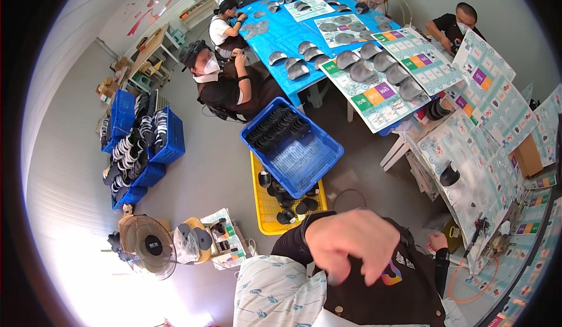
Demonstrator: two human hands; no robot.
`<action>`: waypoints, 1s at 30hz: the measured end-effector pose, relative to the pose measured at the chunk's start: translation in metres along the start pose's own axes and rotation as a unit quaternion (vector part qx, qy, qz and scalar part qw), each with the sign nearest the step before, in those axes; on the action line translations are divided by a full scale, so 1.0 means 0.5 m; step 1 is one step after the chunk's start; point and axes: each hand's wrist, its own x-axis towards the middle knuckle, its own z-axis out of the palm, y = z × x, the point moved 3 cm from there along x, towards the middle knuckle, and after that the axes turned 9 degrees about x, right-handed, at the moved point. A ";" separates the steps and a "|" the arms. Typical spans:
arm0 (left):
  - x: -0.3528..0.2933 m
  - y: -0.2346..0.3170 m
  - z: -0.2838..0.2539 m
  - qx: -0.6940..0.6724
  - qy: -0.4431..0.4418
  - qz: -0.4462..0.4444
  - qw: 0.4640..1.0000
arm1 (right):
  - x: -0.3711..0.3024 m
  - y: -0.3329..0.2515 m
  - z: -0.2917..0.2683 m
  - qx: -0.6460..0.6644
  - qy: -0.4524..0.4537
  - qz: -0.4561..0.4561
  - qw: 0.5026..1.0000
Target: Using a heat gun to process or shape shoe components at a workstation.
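Note:
My left hand (353, 242) is raised close in front of my brown apron (363, 300), back of the hand upward. Its fingers hang bent, with a gap between thumb and fingers and nothing seen in them. Lower at my right side is my right hand (437, 242), small in view, its fingers partly hidden. Ahead of me a blue crate (325, 151) holds rows of dark curved pieces (275, 129). It sits tilted across a yellow crate (256, 201) containing more dark pieces.
A blue-covered table (287, 46) bears boards and grey curved pieces; people sit around it. Printed boards (462, 163) lean and lie at my right. An orange cord (480, 299) curls near them. Stacked blue crates (170, 137) and a fan (149, 246) stand left.

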 end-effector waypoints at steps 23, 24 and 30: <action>-0.243 -0.646 -0.123 -0.281 0.439 -0.265 0.811 | -0.117 -0.256 -0.425 0.694 0.114 -0.540 0.463; -0.209 -0.650 -0.150 -0.266 0.441 -0.234 0.825 | -0.116 -0.293 -0.449 0.696 0.125 -0.561 0.430; 0.032 -0.599 -0.256 -0.235 0.311 -0.041 0.920 | -0.245 -0.547 -0.582 0.542 -0.076 -0.754 0.363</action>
